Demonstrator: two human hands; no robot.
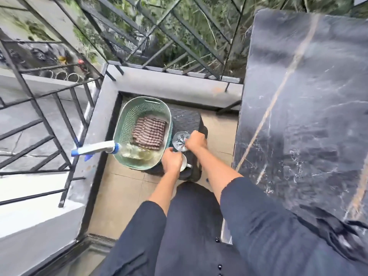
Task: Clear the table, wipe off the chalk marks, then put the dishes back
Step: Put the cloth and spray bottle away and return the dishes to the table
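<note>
Glass: rim pinched by right hand, bowl just left of the fingers. Cup: gripped by left hand, showing at its right edge.

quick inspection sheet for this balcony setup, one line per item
surface: black marble table, pale streaks, chalk or veining unclear
job's things: glass dish and white dish over dark stool; checked cloth, spray bottle in green basket
clutter: nothing seen
grips: right hand pinches glass dish; left hand curls round white dish
cables: nothing seen
surroundings: metal railing, foliage beyond
</note>
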